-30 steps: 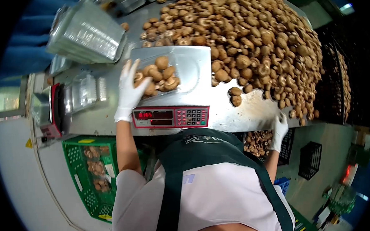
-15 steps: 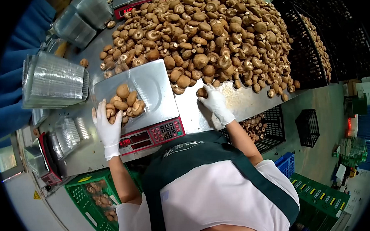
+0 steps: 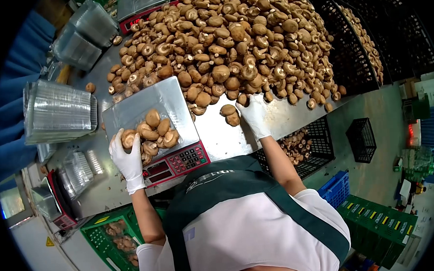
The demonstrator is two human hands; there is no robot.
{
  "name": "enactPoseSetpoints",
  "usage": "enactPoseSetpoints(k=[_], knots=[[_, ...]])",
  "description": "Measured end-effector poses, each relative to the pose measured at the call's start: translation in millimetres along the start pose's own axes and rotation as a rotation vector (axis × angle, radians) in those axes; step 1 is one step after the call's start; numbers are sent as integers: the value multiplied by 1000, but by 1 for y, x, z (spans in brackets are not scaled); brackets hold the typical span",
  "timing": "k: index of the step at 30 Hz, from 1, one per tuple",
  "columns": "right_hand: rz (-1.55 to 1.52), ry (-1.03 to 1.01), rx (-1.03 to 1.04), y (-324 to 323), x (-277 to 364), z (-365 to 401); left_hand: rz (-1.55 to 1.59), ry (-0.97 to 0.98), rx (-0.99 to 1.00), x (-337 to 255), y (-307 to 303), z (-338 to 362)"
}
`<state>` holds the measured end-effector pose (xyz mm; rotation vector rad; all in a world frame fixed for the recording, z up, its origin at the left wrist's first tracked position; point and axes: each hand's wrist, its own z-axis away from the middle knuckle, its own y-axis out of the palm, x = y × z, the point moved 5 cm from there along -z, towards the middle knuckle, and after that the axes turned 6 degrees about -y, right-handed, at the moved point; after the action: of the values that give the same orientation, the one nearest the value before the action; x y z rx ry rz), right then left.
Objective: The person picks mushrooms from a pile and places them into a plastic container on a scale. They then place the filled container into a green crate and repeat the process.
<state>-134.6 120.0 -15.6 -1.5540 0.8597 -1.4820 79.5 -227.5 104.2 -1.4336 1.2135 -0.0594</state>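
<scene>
On the steel scale plate (image 3: 173, 101) lies a small heap of brown mushrooms (image 3: 150, 134). My left hand (image 3: 126, 157), in a white glove, has its thumb and fingers around one mushroom (image 3: 128, 138) at the heap's left side. The scale's red keypad panel (image 3: 176, 162) is just right of that hand. My right hand (image 3: 255, 116), also gloved, is at the near edge of a large mushroom pile (image 3: 251, 40), its curled fingers on a mushroom (image 3: 243, 100). Two loose mushrooms (image 3: 230, 116) lie on the steel table left of it.
Stacked clear plastic trays (image 3: 58, 112) stand at the left, with more trays (image 3: 84, 34) behind. A second scale (image 3: 144, 14) is at the back. Black crates (image 3: 349, 45) of mushrooms stand at the right, another crate (image 3: 320, 140) below the table edge. A green crate (image 3: 110, 244) holds packed mushrooms.
My left hand has closed around a mushroom on the scale. Two mushrooms now lie apart from the pile, and my right hand has shifted slightly right. The view has moved a little.
</scene>
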Motion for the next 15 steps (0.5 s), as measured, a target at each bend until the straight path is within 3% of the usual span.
enactPoseSetpoints(k=[2, 5, 9, 15], knots=[[13, 16, -6, 8, -7, -3, -56, 31, -16, -6, -3, -2], [-600, -23, 13, 28, -28, -3, 35, 66, 42, -8, -7, -3], [-1272, 271, 240, 10, -13, 13, 121, -81, 151, 14, -3, -2], [-1563, 205, 479, 4, 17, 23, 164, -114, 133, 26, 2, -3]])
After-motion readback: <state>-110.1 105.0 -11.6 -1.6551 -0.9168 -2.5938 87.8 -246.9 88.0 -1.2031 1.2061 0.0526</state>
